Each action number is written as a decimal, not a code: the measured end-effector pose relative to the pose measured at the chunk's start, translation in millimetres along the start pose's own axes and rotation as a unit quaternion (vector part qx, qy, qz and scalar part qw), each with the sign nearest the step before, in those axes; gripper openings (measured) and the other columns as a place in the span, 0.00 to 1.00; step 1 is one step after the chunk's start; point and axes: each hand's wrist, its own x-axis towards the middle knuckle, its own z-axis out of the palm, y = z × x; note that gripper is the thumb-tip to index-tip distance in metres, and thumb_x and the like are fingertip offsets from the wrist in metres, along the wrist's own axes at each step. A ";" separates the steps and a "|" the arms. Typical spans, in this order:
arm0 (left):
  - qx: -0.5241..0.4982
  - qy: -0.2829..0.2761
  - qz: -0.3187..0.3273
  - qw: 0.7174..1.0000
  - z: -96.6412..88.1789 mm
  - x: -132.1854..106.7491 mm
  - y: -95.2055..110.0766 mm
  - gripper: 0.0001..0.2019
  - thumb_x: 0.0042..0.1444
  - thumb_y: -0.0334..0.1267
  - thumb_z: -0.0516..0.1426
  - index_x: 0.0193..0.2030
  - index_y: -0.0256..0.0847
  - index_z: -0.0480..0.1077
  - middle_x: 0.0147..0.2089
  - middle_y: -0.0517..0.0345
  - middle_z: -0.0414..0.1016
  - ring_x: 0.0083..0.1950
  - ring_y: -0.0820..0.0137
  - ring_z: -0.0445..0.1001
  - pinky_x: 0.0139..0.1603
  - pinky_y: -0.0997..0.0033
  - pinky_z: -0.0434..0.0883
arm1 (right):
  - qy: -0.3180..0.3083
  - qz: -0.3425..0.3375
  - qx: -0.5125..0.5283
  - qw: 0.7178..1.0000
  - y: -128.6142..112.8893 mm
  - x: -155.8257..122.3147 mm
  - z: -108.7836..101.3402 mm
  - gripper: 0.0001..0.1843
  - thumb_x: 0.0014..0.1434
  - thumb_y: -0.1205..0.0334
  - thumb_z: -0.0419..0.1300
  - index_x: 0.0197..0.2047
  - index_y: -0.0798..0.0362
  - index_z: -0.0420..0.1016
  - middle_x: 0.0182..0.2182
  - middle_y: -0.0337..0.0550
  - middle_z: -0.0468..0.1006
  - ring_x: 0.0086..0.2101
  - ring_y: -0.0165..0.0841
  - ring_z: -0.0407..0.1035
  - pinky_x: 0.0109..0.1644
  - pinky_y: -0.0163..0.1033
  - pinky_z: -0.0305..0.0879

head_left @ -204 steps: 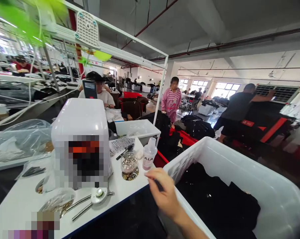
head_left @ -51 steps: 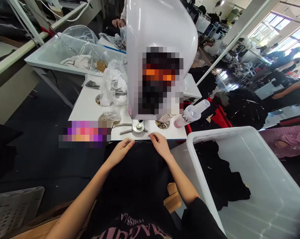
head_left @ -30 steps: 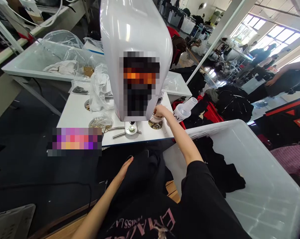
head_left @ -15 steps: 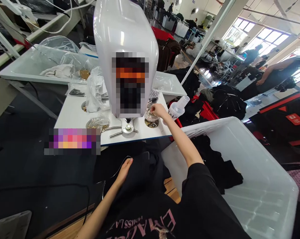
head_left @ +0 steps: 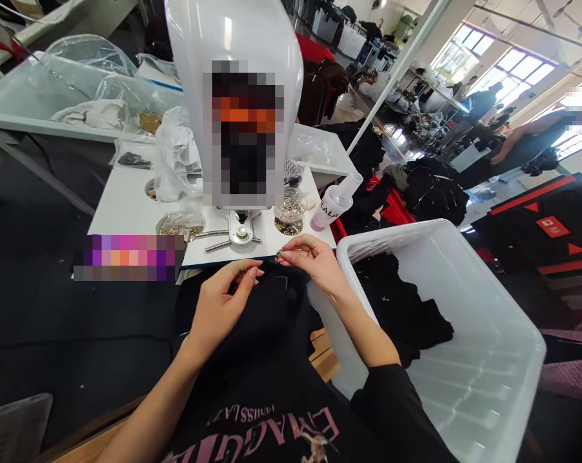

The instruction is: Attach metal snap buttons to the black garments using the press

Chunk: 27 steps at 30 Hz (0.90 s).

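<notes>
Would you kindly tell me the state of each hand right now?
Left hand: open, holding nothing visible.
Right hand: closed, pinching a small metal stud.

A black garment (head_left: 252, 360) bears pink lettering (head_left: 281, 431).

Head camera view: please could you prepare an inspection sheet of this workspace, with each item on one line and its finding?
Surface: white workbench carrying a white-covered machine.
Job's things: small metal fitting; glass dish of metal studs; black garment before the person.
Clutter: clear plastic bags; plastic bottle beside the dish.
Grippers: bare hands; right hand pinches the fitting, left hand shows nothing held, above the garment.
Cables: thin pale cable, upper left corner.
Surroundings: translucent plastic bin holding black garments; a co-worker's arm far right.
</notes>
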 end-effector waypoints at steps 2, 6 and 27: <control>0.029 0.036 0.064 0.997 0.1 0.2 13.1 0.11 0.59 0.38 0.57 0.47 0.39 0.72 0.37 0.58 0.76 0.35 0.73 0.74 0.40 0.73 0.72 | -0.005 -0.001 -0.003 1.000 -3.2 -7.2 4.8 0.14 0.45 0.58 0.70 0.34 0.54 0.73 0.29 0.37 0.78 0.33 0.30 0.75 0.43 0.37 0.73; 0.110 0.065 0.190 0.973 2.1 -2.9 24.5 0.14 0.55 0.32 0.60 0.50 0.38 0.71 0.39 0.57 0.75 0.33 0.75 0.73 0.38 0.75 0.72 | 0.008 -0.023 -0.063 0.998 -7.2 -16.7 13.1 0.13 0.47 0.57 0.69 0.33 0.53 0.73 0.30 0.37 0.77 0.32 0.28 0.73 0.40 0.34 0.71; -0.178 0.012 -0.071 0.981 -0.6 1.7 17.2 0.14 0.46 0.44 0.66 0.37 0.39 0.78 0.35 0.55 0.78 0.35 0.70 0.75 0.39 0.70 0.74 | -0.002 -0.143 -0.244 0.959 -21.8 -30.1 18.5 0.07 0.55 0.59 0.62 0.38 0.50 0.78 0.34 0.40 0.79 0.36 0.31 0.74 0.43 0.36 0.72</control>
